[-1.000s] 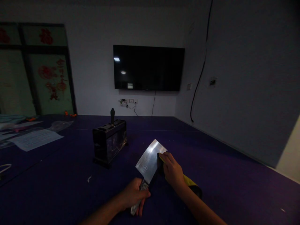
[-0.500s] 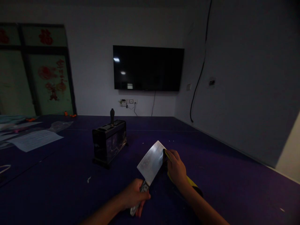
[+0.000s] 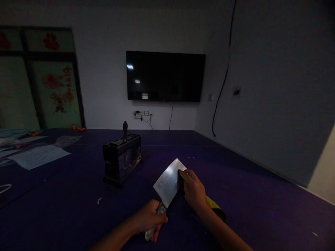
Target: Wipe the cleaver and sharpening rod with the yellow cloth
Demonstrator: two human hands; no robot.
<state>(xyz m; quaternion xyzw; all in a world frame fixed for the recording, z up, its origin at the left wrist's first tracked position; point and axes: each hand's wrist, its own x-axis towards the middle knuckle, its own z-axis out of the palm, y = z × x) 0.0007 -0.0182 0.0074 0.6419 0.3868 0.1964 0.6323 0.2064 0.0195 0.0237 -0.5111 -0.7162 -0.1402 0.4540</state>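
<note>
My left hand (image 3: 151,218) is wrapped round the pale patterned handle of a cleaver (image 3: 167,183), whose broad shiny blade points up and away to the right. On the blade's right edge my right hand (image 3: 194,188) presses a yellow and black cloth (image 3: 216,207), gripped between thumb and fingers. The cloth's dark side lies against the metal, and its loose end hangs below my right wrist. To the left of the blade stands a black knife block (image 3: 121,158) with clear sides and one dark handle (image 3: 125,130) sticking up from its top.
Everything rests on a dark blue-purple table (image 3: 78,209). Papers (image 3: 39,156) and clear plastic (image 3: 68,141) lie at the far left. A small white scrap (image 3: 98,200) is left of my hands. A television (image 3: 166,76) hangs on the wall, and a black cable (image 3: 222,87) dangles at right.
My right hand and the cloth have slid a little leftward and down over the blade, covering more of its right edge. My left hand keeps its hold on the handle.
</note>
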